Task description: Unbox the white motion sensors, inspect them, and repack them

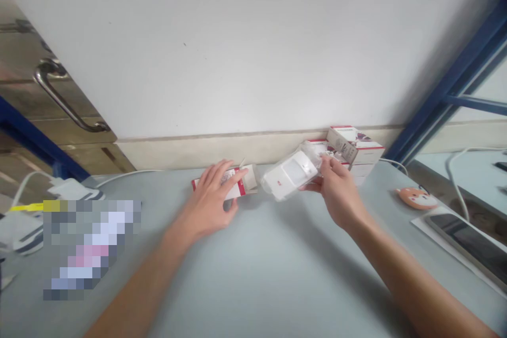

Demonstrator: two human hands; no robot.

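Observation:
My left hand [209, 198] is closed over a small red-and-white carton [240, 188] lying on the table, fingers across its top and thumb at the near side. The carton's right end is open, with a pale flap sticking up. In my right hand [336, 190], pinched by one end, is a white motion sensor [291, 174] inside a clear plastic bag. It is held tilted just right of the carton's open end. Behind my right hand stands a stack of similar red-and-white boxes [366, 157], partly hidden by the hand.
The grey-blue table [245, 274] meets a white wall [253, 53]. At right lie a phone [469, 245] and an orange-and-white animal-shaped item [416, 197]. White devices with cables [75, 190] and a blurred-out patch [93, 248] are at left. Blue metal frames [447, 79] stand on both sides.

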